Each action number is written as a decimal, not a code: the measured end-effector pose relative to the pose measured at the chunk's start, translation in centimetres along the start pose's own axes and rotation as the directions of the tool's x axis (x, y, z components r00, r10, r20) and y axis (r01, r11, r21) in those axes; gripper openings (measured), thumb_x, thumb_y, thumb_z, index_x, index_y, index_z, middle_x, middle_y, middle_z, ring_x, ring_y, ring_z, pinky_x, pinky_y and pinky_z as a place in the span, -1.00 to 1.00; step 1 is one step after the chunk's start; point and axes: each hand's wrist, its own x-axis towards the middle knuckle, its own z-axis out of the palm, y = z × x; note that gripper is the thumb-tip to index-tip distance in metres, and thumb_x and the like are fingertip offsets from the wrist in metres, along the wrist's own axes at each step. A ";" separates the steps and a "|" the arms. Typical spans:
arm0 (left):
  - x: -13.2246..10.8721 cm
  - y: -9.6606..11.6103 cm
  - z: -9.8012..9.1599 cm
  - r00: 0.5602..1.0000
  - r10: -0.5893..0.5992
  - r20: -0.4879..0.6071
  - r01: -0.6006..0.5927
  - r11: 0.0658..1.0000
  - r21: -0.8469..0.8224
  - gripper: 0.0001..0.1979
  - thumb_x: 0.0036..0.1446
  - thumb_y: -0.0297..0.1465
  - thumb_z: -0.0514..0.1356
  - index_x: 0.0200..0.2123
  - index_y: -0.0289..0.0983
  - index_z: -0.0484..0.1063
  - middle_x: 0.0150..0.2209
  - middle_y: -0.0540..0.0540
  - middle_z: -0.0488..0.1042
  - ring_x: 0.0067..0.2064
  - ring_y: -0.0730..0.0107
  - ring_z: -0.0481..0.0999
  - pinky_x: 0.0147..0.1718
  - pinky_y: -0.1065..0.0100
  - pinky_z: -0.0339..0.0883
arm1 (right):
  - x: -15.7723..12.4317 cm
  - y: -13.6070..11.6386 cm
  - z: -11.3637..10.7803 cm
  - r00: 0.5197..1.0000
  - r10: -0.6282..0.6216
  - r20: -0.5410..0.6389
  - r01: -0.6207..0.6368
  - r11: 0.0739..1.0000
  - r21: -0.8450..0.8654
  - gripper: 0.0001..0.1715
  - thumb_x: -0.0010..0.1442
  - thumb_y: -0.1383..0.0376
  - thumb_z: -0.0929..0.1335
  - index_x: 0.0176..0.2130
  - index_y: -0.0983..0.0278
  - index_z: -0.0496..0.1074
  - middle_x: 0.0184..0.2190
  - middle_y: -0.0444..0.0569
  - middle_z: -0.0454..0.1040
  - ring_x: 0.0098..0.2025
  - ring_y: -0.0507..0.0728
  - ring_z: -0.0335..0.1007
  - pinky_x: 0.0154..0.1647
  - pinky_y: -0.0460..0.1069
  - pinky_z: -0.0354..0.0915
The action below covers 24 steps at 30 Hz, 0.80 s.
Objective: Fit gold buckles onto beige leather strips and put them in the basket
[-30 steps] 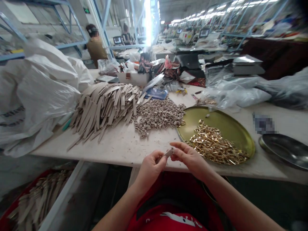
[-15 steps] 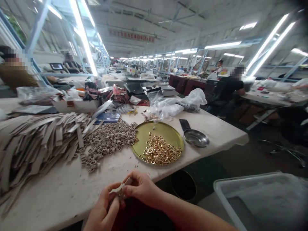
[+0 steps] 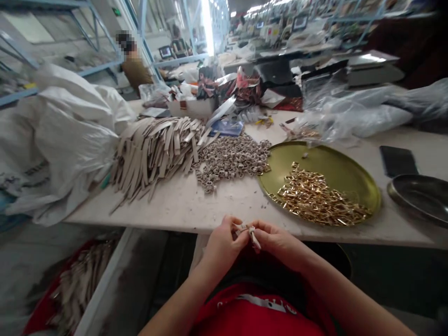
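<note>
My left hand (image 3: 223,242) and my right hand (image 3: 276,240) meet just below the table's front edge. Both pinch one small beige strap piece (image 3: 249,231), folded between the fingertips. On the table (image 3: 217,205) ahead lie a heap of beige strips (image 3: 154,149), a mound of small beige loops (image 3: 233,161), and a round gold tray (image 3: 336,170) holding several gold buckles (image 3: 318,198). The tray is the nearest of these to my right hand.
A large white sack (image 3: 59,135) stands at the left. A dark metal dish (image 3: 420,196) and a black phone (image 3: 398,160) sit at the right. Clear plastic bags (image 3: 353,114) and clutter fill the back. A red bin with strips (image 3: 66,289) is on the floor left. A person (image 3: 133,65) works behind.
The view swung right and up half a second ago and has come back down to the table. My hands have kept hold of the strap piece, now more folded and slightly lower.
</note>
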 end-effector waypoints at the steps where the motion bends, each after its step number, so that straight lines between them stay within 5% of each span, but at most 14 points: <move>1: 0.1 -0.1 -0.1 1.000 -0.012 -0.003 0.012 0.998 0.066 -0.73 0.05 -0.19 0.13 -0.30 -0.27 0.32 -0.50 0.02 0.41 -0.47 0.43 0.36 -0.48 0.42 0.13 | 0.1 0.1 -0.2 1.000 0.021 0.009 -0.021 1.000 0.007 -0.69 0.04 0.14 0.42 -0.35 0.31 0.34 -0.55 -0.19 0.37 -0.51 -0.06 0.20 -0.46 -0.15 0.11; 4: 0.4 -0.3 -0.4 0.997 -0.040 0.068 0.035 0.997 0.069 -0.71 0.04 -0.16 0.14 -0.38 -0.30 0.38 -0.52 0.01 0.40 -0.48 0.44 0.32 -0.51 0.42 0.10 | 0.4 -0.1 -0.7 0.999 0.034 0.002 -0.034 0.999 0.030 -0.68 0.02 0.15 0.43 -0.46 0.29 0.28 -0.58 -0.19 0.34 -0.51 -0.04 0.19 -0.47 -0.13 0.10; 9: 0.7 -0.4 -1.0 0.966 0.001 0.259 0.082 0.947 -0.311 -0.67 0.08 -0.18 0.14 -0.24 -0.33 0.41 -0.44 -0.01 0.42 -0.42 0.49 0.34 -0.45 0.47 0.18 | 1.1 -1.0 -0.7 0.985 -0.081 -0.154 0.060 0.989 -0.139 -0.58 -0.01 0.04 0.41 -0.52 0.26 0.19 -0.54 -0.16 0.32 -0.46 0.03 0.24 -0.39 -0.06 0.20; 13: 1.1 -0.5 -1.1 0.961 -0.017 0.277 0.131 0.907 -0.401 -0.67 0.06 -0.22 0.17 -0.19 -0.36 0.41 -0.37 -0.06 0.45 -0.41 0.50 0.35 -0.43 0.47 0.21 | 1.8 -0.8 -0.8 0.860 -0.350 -0.371 0.133 0.856 -0.499 -0.61 0.00 0.04 0.38 -0.44 0.23 0.18 -0.56 -0.21 0.25 -0.53 0.00 0.17 -0.50 -0.09 0.17; 15: 1.4 -0.7 -1.0 0.957 -0.015 0.289 0.143 0.893 -0.426 -0.67 0.07 -0.25 0.17 -0.17 -0.36 0.42 -0.32 -0.08 0.47 -0.39 0.49 0.37 -0.39 0.45 0.24 | 2.0 -0.7 -1.0 0.844 -0.406 -0.352 0.120 0.781 -0.614 -0.66 0.04 0.06 0.35 -0.34 0.22 0.21 -0.55 -0.20 0.27 -0.54 0.01 0.19 -0.54 -0.09 0.17; 20: 1.7 -1.4 -0.3 0.951 -0.027 0.309 0.163 0.891 -0.423 -0.71 0.06 -0.32 0.16 -0.16 -0.34 0.43 -0.34 -0.07 0.49 -0.37 0.46 0.42 -0.33 0.43 0.26 | 1.6 -1.0 -1.4 0.932 -0.344 -0.114 0.093 0.531 -0.842 -0.80 0.15 0.15 0.23 -0.32 0.23 0.28 -0.60 -0.19 0.29 -0.56 0.03 0.22 -0.57 -0.10 0.14; 24: 1.3 -1.6 -0.1 0.942 -0.022 0.334 0.160 0.906 -0.391 -0.72 0.05 -0.36 0.16 -0.16 -0.32 0.44 -0.31 -0.08 0.51 -0.33 0.41 0.47 -0.31 0.42 0.28 | 1.1 -0.9 -1.3 0.904 -0.417 -0.090 0.060 0.334 -0.941 -0.81 0.14 0.17 0.23 -0.33 0.24 0.31 -0.62 -0.18 0.33 -0.58 0.04 0.24 -0.57 -0.08 0.13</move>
